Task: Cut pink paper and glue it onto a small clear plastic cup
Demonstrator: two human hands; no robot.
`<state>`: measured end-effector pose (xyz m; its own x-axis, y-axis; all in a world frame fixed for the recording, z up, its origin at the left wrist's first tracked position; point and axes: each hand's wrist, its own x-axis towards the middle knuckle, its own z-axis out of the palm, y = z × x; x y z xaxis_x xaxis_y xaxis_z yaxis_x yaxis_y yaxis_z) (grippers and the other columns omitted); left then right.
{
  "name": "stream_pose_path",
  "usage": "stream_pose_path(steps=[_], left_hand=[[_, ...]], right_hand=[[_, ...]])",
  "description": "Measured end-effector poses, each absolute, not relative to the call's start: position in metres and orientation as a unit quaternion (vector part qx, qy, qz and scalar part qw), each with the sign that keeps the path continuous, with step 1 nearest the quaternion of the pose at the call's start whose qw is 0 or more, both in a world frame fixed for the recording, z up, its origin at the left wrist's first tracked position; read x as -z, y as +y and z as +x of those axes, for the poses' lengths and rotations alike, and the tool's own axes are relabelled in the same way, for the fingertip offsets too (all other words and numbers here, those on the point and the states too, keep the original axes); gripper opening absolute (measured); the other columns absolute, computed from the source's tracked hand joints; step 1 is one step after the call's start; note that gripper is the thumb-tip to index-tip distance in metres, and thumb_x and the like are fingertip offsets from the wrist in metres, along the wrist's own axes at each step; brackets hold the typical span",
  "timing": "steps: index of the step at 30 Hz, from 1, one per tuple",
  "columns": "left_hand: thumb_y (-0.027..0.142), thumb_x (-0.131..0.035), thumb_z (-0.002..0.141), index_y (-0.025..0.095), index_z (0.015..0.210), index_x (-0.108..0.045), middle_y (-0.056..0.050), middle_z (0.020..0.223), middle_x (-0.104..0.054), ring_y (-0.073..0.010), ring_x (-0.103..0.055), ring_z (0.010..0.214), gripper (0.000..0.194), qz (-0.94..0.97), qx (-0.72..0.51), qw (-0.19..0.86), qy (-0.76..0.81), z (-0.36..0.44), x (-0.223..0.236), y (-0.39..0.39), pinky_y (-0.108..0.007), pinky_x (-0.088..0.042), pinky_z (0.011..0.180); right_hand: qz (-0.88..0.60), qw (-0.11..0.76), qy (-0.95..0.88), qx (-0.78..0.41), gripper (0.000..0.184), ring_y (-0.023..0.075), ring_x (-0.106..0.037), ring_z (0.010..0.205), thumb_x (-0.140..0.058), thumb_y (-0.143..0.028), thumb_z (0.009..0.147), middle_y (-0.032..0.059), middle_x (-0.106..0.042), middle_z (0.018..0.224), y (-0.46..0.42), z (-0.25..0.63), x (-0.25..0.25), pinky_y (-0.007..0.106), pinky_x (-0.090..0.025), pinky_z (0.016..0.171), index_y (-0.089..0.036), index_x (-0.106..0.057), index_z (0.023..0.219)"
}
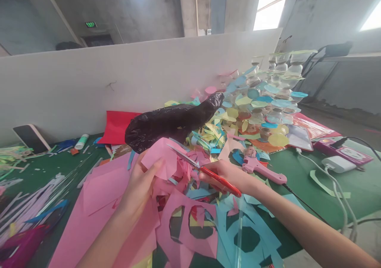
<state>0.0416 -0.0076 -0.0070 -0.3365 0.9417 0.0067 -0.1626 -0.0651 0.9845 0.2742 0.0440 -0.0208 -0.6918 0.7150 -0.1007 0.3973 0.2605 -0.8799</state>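
My left hand (146, 175) pinches a piece of pink paper (162, 157) between thumb and fingers, raised over the littered table. Red-handled scissors (218, 180) are gripped in my right hand (226, 175), their blades pointing up and left across the edge of the pink paper. I cannot tell whether the blades are parted. Beneath both hands lie pink paper offcuts (190, 228) with round holes, and blue paper offcuts (247, 232) beside them. Larger pink sheets (104, 184) spread under my left forearm.
A black plastic bag (169, 123) lies behind my hands. Stacked clear plastic cups (279, 85) with coloured paper discs stand back right. A pink glue gun (263, 169), a white charger (337, 163) and cables are at right. A phone (32, 138) leans at far left.
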Motion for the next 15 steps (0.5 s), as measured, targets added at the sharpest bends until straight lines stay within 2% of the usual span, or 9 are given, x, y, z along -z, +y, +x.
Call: stream_pose_path(steps=[3,9,15], left_hand=[[0.035,-0.081,0.074,0.025,0.13,-0.057,-0.007,0.121,-0.07,-0.0229,-0.068,0.103,0.062,0.374,-0.625,0.442,0.524,0.041,0.012,-0.007,-0.027,-0.058,0.075],[0.038,-0.076,0.079,0.03,0.133,-0.055,-0.005,0.127,-0.067,-0.0245,-0.064,0.114,0.059,0.385,-0.622,0.427,0.531,0.039,0.022,-0.006,-0.03,-0.056,0.083],[0.039,-0.076,0.078,0.028,0.129,-0.058,-0.005,0.124,-0.069,-0.0248,-0.065,0.114,0.055,0.388,-0.626,0.42,0.53,0.045,0.022,-0.006,-0.033,-0.055,0.088]], right_hand=[[-0.347,0.164,-0.779,-0.496,0.054,0.0097,-0.048,0.044,-0.052,-0.07,0.088,-0.0043,-0.053,0.054,0.043,0.274,0.022,0.023,-0.038,0.046,-0.02,-0.049,0.067],[-0.344,0.17,-0.779,-0.496,0.055,0.0089,-0.048,0.045,-0.048,-0.07,0.09,-0.0048,-0.051,0.054,0.042,0.271,0.025,0.023,-0.038,0.047,-0.019,-0.05,0.07],[-0.325,0.16,-0.819,-0.445,0.05,0.0096,-0.036,0.057,-0.05,-0.068,0.09,-0.0057,-0.046,0.066,0.044,0.272,0.028,0.025,-0.03,0.05,-0.021,-0.041,0.076]])
